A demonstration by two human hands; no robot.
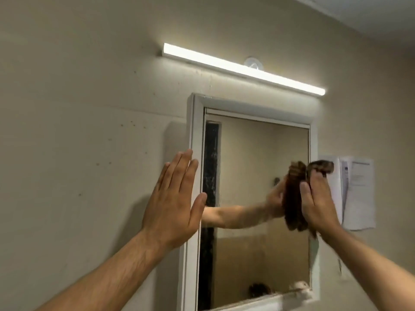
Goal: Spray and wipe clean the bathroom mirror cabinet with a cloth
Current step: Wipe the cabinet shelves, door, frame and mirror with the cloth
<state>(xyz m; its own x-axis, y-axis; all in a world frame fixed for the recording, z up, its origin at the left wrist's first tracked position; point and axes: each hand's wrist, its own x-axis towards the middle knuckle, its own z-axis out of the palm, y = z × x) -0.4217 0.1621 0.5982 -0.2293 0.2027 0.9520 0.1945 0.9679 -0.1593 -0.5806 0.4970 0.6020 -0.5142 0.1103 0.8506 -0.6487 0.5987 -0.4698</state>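
Right hand (320,199) holds cloth (323,165) against mirror cabinet (195,131), papers (359,194) just beside.

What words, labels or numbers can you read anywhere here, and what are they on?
The paper sheets on the wall right of the mirror cabinet: printed lines, too blurred to read.
The cloth and the light bar: no text shows.
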